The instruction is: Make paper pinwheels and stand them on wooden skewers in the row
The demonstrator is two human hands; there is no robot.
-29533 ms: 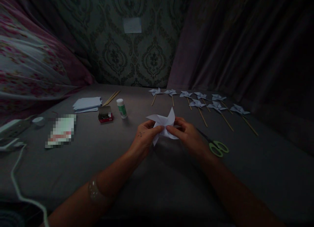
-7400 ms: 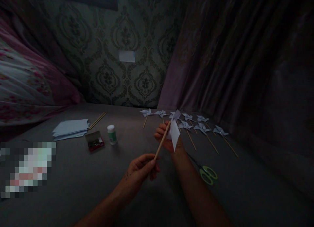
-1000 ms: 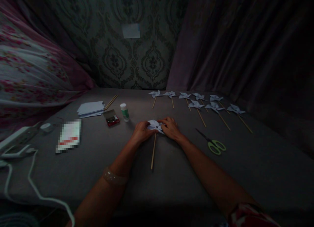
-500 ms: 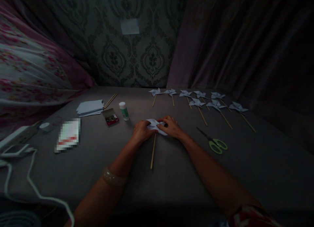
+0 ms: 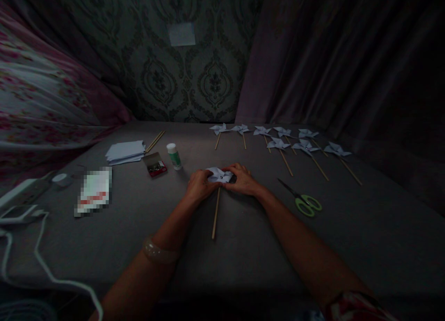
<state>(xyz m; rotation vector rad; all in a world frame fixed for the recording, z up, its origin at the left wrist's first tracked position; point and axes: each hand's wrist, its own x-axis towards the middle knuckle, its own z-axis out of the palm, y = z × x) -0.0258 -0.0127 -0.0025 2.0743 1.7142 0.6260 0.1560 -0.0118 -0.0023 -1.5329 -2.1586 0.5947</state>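
Observation:
A white paper pinwheel (image 5: 219,173) lies on the grey cloth in front of me, a shiny pin head at its centre. Its wooden stick (image 5: 216,214) points toward me. My left hand (image 5: 199,187) is closed on the left side of the paper, thumb in front and fingers behind. From the right, my right hand (image 5: 241,179) grips the paper's other side between thumb and fingers. Parts of the pinwheel's blades are hidden under the fingers.
Several finished pinwheels (image 5: 278,144) lie at the back right. Green-handled scissors (image 5: 306,204) are right of my hands. To the left are a glue stick (image 5: 174,157), an open box of pins (image 5: 155,165), a paper stack (image 5: 125,152), wooden sticks (image 5: 155,141) and a power strip (image 5: 24,191).
Earlier the pinwheel paper was held up without a stick, then with the stick in the left hand. Now it lies flat. In the last second the right thumb has moved off the centre toward the near edge.

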